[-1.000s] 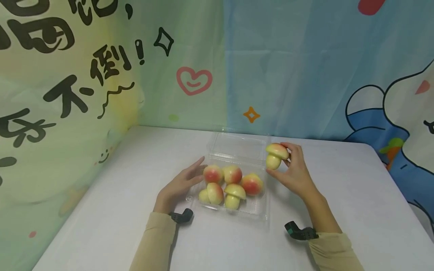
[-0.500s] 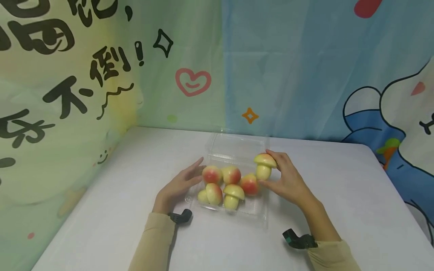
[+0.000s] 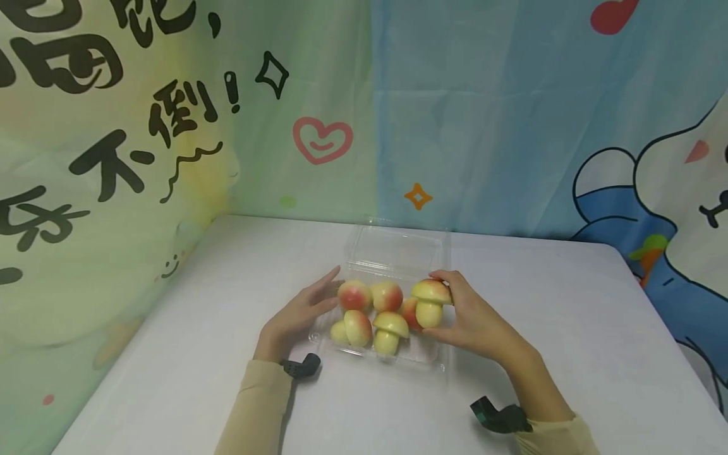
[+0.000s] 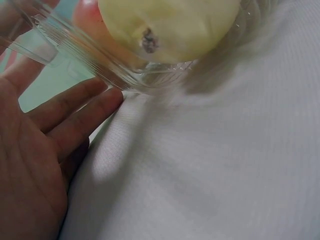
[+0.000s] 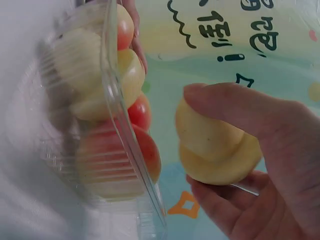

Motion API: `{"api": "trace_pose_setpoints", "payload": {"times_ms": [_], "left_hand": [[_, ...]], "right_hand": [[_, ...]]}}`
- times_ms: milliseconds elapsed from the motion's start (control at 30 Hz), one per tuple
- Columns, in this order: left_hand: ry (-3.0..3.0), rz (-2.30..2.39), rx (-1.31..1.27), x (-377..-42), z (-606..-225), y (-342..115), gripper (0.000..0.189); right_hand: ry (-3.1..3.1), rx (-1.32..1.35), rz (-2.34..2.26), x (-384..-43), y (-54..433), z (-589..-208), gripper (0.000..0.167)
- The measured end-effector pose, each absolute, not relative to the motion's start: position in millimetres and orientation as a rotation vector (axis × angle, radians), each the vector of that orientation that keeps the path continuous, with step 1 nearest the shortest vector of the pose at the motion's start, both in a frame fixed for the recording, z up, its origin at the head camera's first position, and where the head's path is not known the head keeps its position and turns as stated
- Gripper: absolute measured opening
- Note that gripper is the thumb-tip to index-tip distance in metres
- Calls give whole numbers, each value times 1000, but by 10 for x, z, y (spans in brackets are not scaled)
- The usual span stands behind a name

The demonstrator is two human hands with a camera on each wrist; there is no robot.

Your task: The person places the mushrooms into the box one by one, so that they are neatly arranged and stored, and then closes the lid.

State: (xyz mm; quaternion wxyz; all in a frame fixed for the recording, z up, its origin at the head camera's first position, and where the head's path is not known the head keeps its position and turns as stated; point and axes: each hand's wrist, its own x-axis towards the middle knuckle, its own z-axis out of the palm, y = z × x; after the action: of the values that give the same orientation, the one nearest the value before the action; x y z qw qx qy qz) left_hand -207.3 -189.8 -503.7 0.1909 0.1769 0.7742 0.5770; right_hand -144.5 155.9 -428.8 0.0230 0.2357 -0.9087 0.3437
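Note:
My right hand [image 3: 478,316] holds a yellow mushroom [image 3: 430,303] with a reddish cap over the right side of a clear plastic box [image 3: 418,349]. In the right wrist view the thumb and fingers pinch this mushroom [image 5: 215,145] beside the box wall, apart from it. Several similar mushrooms lie inside the box, among them one standing with its stem down [image 3: 389,332] and one on its side [image 3: 357,328]. My left hand [image 3: 304,311] is at the box's left side. Its fingers [image 4: 82,117] are fairly straight, with tips against the plastic edge in the left wrist view.
The box's clear lid [image 3: 398,248] lies folded back behind it. A white table [image 3: 273,246] spreads around, bounded by a printed cloth backdrop [image 3: 472,114] at the back and left. Each wrist wears a small black camera [image 3: 500,418].
My right hand has brought the mushroom leftward and down, from beyond the box's right edge to over its right side. My left hand has stayed by the box.

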Motion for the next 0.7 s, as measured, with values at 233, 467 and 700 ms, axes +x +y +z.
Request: {"api": "trace_pose_setpoints", "payload": {"times_ms": [233,467,700], "left_hand": [[2190,1605,480,-2077,-5048,-1898,68],[2210,1587,492,-2071,-5032,-1891,69],[2238,1565,519,-2088,-5050,-1894,70]], "right_hand": [[-2910,823,942,-1386,1510,-4277,77],[-2949,867,904,-1346,1481,-4264,73],[-2988,879,786,-1294,1430,-4230,80]]}}
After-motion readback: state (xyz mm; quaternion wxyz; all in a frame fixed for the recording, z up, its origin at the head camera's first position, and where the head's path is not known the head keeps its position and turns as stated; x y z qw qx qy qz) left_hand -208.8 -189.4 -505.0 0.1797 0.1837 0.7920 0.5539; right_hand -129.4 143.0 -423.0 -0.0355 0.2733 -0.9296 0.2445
